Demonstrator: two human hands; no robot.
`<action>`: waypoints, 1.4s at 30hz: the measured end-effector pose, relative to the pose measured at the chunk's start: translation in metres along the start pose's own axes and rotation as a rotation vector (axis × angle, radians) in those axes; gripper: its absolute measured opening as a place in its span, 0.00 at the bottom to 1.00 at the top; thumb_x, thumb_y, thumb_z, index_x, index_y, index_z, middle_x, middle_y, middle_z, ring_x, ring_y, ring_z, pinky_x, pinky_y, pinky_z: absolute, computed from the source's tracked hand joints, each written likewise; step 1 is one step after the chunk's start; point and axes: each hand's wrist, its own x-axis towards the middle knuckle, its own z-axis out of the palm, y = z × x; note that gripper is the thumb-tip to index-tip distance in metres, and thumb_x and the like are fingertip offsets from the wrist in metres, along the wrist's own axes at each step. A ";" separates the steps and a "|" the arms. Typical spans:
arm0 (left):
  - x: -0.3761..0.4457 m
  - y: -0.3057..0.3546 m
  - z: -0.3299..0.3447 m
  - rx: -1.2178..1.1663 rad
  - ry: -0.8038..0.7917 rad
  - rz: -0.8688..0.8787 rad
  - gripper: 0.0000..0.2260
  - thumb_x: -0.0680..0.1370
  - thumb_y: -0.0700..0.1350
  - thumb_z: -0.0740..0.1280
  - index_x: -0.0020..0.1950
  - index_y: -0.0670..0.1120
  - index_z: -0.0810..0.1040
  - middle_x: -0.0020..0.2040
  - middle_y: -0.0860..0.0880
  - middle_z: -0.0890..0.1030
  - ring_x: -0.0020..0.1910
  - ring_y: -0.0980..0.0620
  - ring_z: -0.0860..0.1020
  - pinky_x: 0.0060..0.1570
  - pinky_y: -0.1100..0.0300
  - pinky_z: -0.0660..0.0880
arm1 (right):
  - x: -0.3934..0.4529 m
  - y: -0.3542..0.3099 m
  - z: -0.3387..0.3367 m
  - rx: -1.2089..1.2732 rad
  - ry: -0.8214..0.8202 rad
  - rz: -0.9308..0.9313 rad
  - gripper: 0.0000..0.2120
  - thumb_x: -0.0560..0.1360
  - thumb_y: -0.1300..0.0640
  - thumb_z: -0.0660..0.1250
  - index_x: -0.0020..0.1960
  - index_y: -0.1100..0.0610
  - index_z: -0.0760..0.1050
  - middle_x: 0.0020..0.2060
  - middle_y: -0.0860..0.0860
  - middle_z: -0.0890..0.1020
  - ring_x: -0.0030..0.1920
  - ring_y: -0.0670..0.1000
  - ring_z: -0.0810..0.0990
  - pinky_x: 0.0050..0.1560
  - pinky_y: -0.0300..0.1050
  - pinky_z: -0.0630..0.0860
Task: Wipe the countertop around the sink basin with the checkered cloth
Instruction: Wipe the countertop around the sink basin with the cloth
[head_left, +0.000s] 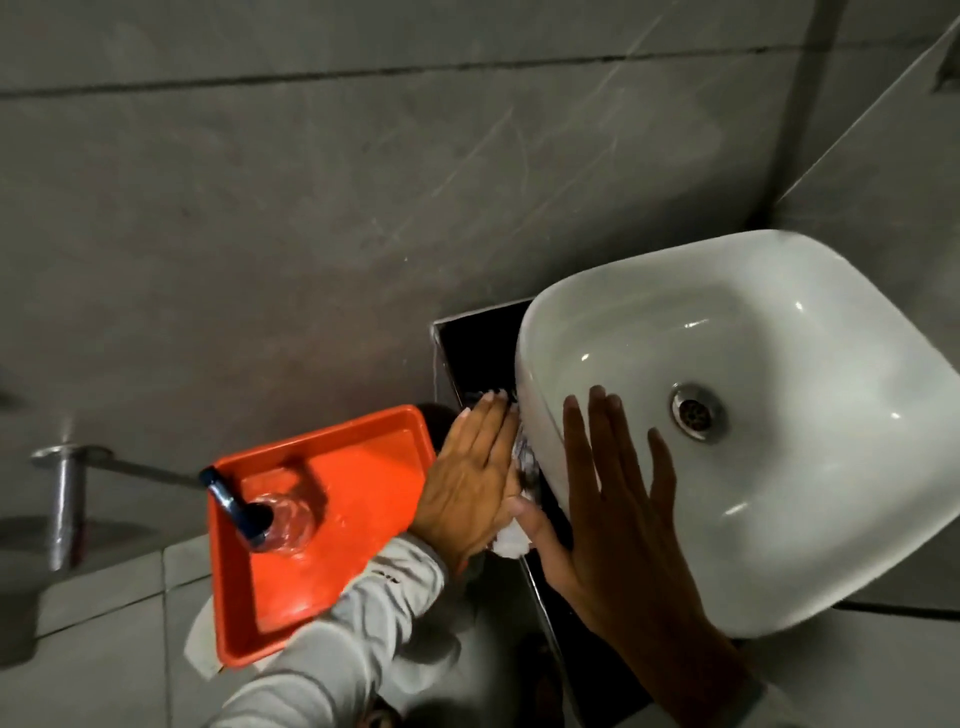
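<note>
Cloth (522, 470) bunched in the narrow strip of dark counter (475, 340) just left of the white sink basin (779, 467), touching the basin's outer wall. Only crumpled parts of it show, pale with darker marks; the check pattern is hard to make out in the dim light.

Left hand (475, 480) lies flat on top of the cloth, palm down, fingers (491, 415) stretched straight and close together, pointing toward the wall. It presses the cloth rather than gripping it; no fingers curl around the fabric. Grey sleeve (363, 623) runs back from the wrist toward the lower edge of the view.

Right hand (618, 509) is open, fingers spread, laid across the near-left rim of the basin, with the fingertips over the bowl. It holds nothing. Its thumb is beside the lower end of the cloth; whether they touch I cannot tell.

Drain (696, 413) sits in the middle of the basin, metal ring shining.

Orange tray (363, 467) is just left of the left hand, tilted in the view. On it stands a clear glass bottle (288, 525) with a blue nozzle (236, 506).

Grey tiled wall (363, 182) fills the upper view. Chrome fitting (65, 493) stands out at far left.
</note>
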 end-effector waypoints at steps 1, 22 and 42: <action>0.009 -0.007 -0.004 0.038 0.028 0.020 0.26 0.85 0.50 0.52 0.79 0.37 0.67 0.81 0.37 0.68 0.82 0.38 0.64 0.81 0.40 0.64 | 0.000 -0.001 -0.003 0.022 -0.007 -0.003 0.42 0.80 0.29 0.46 0.83 0.59 0.51 0.82 0.60 0.55 0.83 0.59 0.54 0.78 0.69 0.59; -0.065 0.124 0.049 -0.233 0.207 -0.346 0.28 0.84 0.47 0.54 0.84 0.43 0.57 0.86 0.46 0.56 0.87 0.46 0.47 0.85 0.43 0.51 | -0.041 0.099 -0.025 0.147 -0.064 -0.334 0.51 0.73 0.22 0.48 0.83 0.57 0.52 0.83 0.59 0.54 0.83 0.60 0.51 0.76 0.76 0.57; -0.087 0.156 0.060 -0.032 0.124 -0.369 0.29 0.81 0.45 0.56 0.81 0.35 0.61 0.83 0.35 0.59 0.84 0.37 0.54 0.85 0.43 0.50 | -0.045 0.099 -0.019 0.230 0.075 -0.219 0.43 0.78 0.27 0.43 0.81 0.56 0.57 0.82 0.57 0.59 0.83 0.55 0.52 0.79 0.69 0.55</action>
